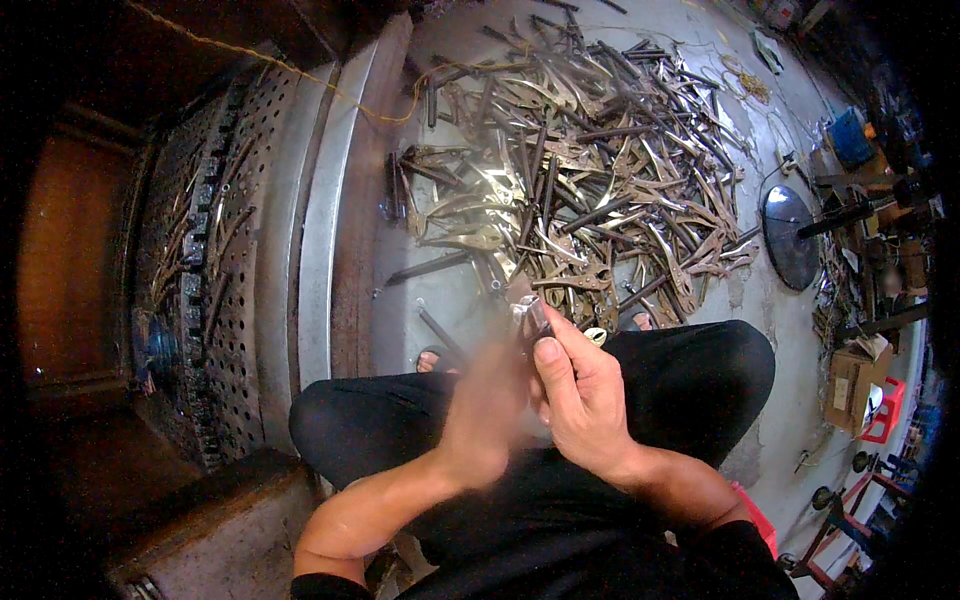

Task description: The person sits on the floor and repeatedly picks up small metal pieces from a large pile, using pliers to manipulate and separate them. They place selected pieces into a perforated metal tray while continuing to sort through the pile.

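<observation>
My right hand (580,400) is closed around a small dark metal piece (537,318), thumb pressed on it, above my knees. My left hand (485,410), at nine o'clock of it, is blurred; I cannot tell its grip. The heap of brass plier blanks (590,170) lies at twelve o'clock on the concrete floor (780,330).

The floor (790,330) is grey concrete, stained and cracked in places. A large heap of brass-coloured plier-shaped metal parts and dark rods (590,180) lies directly on it, spread loosely with pieces crossing one another. Single dark rods (430,267) lie apart at the near left edge of the heap. A round dark metal disc (790,237) rests flat to the right of the heap. A cardboard box (852,385) stands farther right, beside a red crate (885,410).
</observation>
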`<state>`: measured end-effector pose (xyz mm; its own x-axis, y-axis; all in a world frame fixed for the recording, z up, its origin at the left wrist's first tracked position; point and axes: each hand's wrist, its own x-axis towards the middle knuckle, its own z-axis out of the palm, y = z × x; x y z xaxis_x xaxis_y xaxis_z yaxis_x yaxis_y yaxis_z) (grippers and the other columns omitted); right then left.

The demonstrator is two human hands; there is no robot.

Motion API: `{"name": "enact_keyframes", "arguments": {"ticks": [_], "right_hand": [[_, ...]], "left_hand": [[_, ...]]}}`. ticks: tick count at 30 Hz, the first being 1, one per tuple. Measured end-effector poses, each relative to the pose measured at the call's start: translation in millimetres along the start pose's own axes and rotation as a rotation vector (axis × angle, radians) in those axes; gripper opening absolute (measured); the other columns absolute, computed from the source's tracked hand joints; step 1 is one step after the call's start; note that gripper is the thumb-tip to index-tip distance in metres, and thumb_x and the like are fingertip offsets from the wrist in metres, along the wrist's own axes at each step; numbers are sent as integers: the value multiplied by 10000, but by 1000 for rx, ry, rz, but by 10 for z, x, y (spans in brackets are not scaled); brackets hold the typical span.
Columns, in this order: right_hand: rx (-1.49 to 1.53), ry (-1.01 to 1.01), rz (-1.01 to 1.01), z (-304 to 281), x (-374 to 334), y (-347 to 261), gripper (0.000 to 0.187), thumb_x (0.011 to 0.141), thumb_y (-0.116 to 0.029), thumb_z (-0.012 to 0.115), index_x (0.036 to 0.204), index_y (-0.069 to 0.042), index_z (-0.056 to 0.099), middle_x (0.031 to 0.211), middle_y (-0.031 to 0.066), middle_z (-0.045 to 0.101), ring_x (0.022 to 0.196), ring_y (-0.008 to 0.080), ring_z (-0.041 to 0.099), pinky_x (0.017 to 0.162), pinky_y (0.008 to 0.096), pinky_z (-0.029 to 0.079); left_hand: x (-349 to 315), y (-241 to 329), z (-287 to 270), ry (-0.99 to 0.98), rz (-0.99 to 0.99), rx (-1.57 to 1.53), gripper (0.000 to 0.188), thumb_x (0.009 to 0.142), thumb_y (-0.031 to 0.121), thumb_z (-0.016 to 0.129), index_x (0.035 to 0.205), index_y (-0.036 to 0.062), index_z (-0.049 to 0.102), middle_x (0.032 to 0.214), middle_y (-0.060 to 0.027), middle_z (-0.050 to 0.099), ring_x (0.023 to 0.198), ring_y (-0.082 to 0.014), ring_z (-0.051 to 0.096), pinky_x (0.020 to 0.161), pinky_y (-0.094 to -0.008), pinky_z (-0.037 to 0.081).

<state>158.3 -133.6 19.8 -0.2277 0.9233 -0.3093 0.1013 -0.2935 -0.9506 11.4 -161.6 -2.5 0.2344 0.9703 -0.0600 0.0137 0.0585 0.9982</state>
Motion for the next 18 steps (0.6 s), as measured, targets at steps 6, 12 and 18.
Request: {"name": "enact_keyframes", "arguments": {"ticks": [6,12,18], "right_hand": [[241,188,61,160,22,88,385,1072,-294,417,1177,38,582,900,192,627,760,268,624,687,409,499],[520,147,115,-205,126,-39,552,1122,-388,349,1532,-22,393,696,-2,463,476,84,404,451,237,374],[234,-114,142,-239,50,10,374,1092,-276,435,1331,-5,526,805,31,583,610,95,518,555,253,435]], "left_hand": [[69,-60,101,34,-90,393,786,1025,626,358,1450,-34,384,1215,-104,594,1077,-154,566,857,-283,475],[42,-425,-104,44,8,262,564,982,182,658,1425,34,342,1170,-86,556,914,-161,640,790,-328,548],[-27,-443,-228,-59,-70,134,506,981,85,660,1390,73,362,1110,-83,605,764,-172,668,588,-345,575]]}}
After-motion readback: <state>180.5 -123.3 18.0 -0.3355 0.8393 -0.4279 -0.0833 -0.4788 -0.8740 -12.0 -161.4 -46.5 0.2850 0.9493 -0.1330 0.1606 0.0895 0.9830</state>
